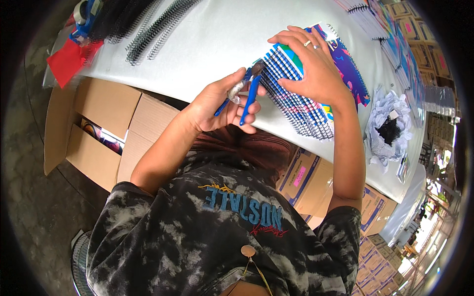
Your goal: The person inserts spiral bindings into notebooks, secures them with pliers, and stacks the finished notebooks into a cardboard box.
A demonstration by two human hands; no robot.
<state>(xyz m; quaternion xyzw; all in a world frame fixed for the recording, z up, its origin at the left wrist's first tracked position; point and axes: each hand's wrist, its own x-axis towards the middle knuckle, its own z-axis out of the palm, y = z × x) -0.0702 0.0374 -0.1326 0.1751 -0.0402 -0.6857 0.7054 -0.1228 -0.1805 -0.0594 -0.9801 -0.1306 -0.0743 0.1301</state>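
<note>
In my left hand (217, 106) is a pair of pliers with blue handles (251, 98). The fingers curl loosely around the handles, and the dark jaws sit at the upper left corner of a stack of spiral notebooks (303, 106). What looks like a crumpled clear wrapping shows by the left thumb. My right hand (316, 69) grips the stack from above, its thumb on the coil side and its fingers over the far part. White and blue coil spines face me in rows. Behind that hand lies a spiral notebook with a purple and blue cover (348, 66).
Loose black coils (163, 29) and a red piece (74, 59) lie at the table's far left. More notebooks (390, 44) are piled at the right, near a crumpled bag of dark bits (390, 128). An open cardboard box (98, 108) stands left of me; boxes (306, 177) sit below the table.
</note>
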